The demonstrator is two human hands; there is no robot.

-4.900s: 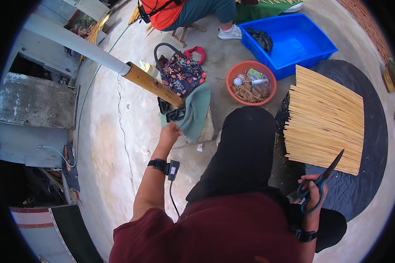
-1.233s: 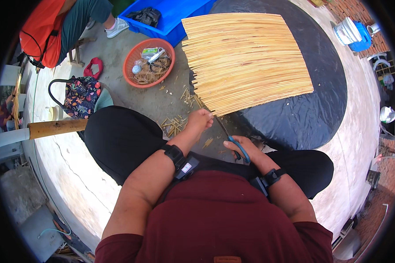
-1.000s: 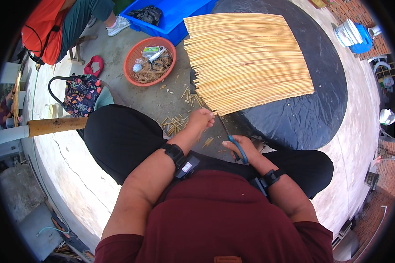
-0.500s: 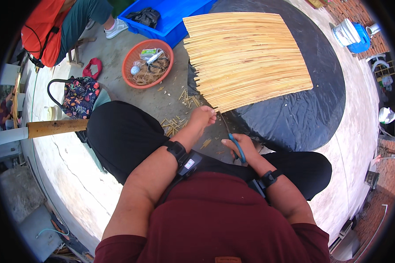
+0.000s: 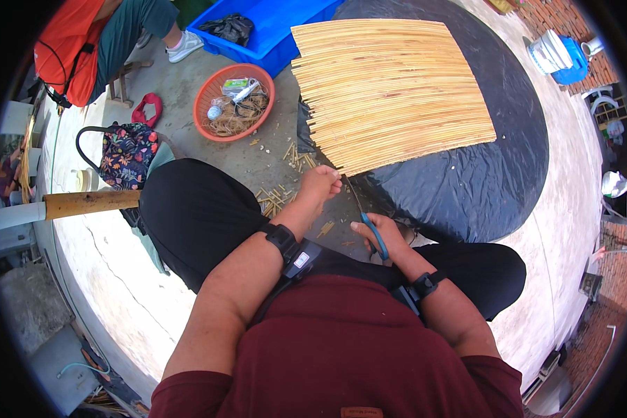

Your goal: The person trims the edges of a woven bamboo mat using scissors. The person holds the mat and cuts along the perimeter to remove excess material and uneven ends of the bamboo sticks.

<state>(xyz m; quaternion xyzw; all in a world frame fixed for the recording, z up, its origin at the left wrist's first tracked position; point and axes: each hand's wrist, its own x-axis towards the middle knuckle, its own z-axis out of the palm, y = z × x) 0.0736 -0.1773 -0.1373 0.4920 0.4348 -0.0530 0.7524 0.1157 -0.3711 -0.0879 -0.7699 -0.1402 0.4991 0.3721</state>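
Two-handed work at the near left corner of a mat of straw-coloured stalks [image 5: 400, 90], seen from above. The mat lies on a round platform [image 5: 460, 198] covered in wrinkled black plastic; its stalks run roughly from left to right, with uneven ends along the left edge, and the black covering shows beyond its near and right edges. The left hand [image 5: 319, 187] is at the mat's near left corner, with its fingers curled and their tips at the stalk ends; whether they pinch a stalk or only rest against it cannot be told. The right hand [image 5: 390, 237], lower and to the right, just off the platform's near left edge, grasps the blue handles of a pair of scissors [image 5: 376, 237]. The blades point up and slightly left, their tips just beside the left fingertips; whether they are parted is too small to tell. Short stalk pieces [image 5: 274, 200] lie scattered on the grey floor [image 5: 177, 73] to the left of the platform. Farther up the floor, an orange basket [image 5: 224, 137] contains brown fibre [image 5: 247, 117] and a white ball [image 5: 214, 111]; beside it, a blue crate [image 5: 272, 63] bears a crumpled black bag [image 5: 228, 26] in its left end. At the left, a dark floral bag [image 5: 129, 155] stands near a co-worker [image 5: 70, 59] in an orange top.
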